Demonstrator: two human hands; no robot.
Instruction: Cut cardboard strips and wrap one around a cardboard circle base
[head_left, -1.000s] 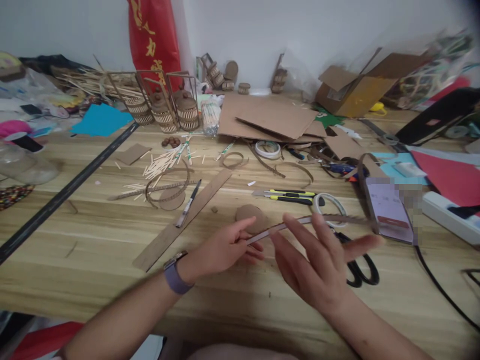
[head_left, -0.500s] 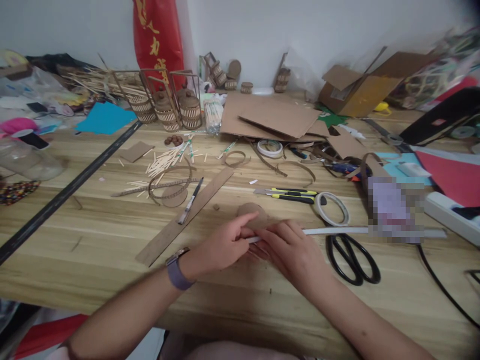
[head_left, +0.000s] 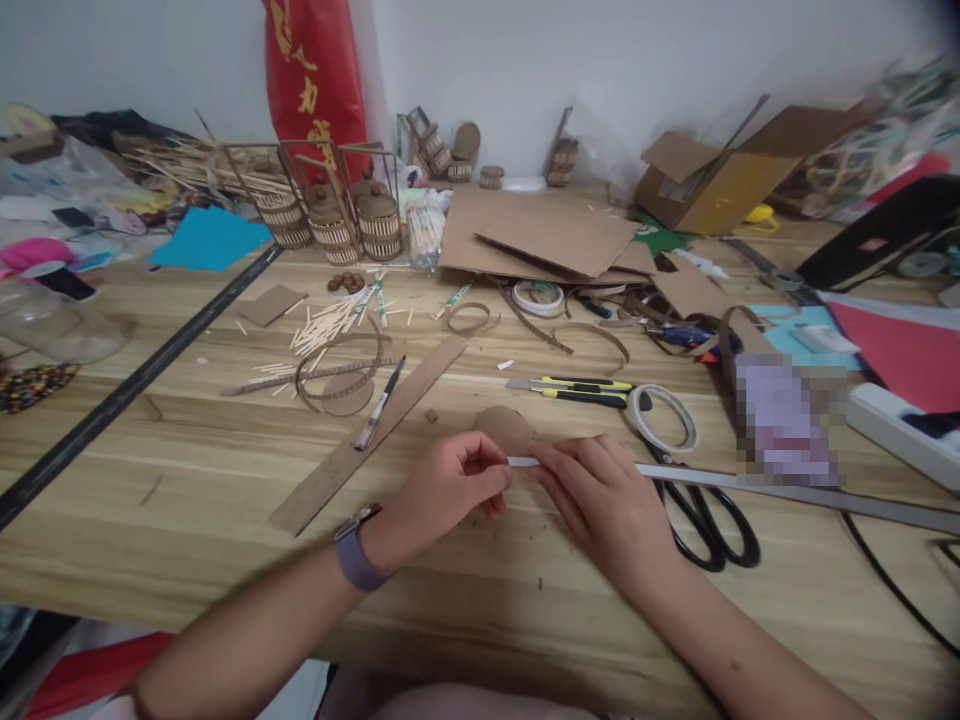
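Observation:
A long, narrow strip point(head_left: 701, 474), pale on its upper face, runs from my fingers to the right edge of the view. My left hand point(head_left: 457, 480) pinches its left end between thumb and fingers. My right hand point(head_left: 600, 490) grips the same strip a little further right, fingers closed over it. Just beyond my fingertips lies a round cardboard disc point(head_left: 504, 428), partly covered by my hands. Black-handled scissors point(head_left: 709, 525) lie beneath the strip, right of my right hand, their blades hidden. A roll of tape point(head_left: 664, 418) rests beside them.
Yellow-and-black utility knives point(head_left: 581, 390) lie ahead of my hands. To the left are a cardboard strip point(head_left: 315, 490), a pen point(head_left: 380, 405) and scattered sticks point(head_left: 326, 325). Small stick baskets point(head_left: 337, 238) and stacked cardboard point(head_left: 540, 225) stand further back. A power strip point(head_left: 904, 435) is at right.
My hands have moved slightly apart along the strip, and its right part has swung lower and now reaches further right. The disc beyond my fingers shows more.

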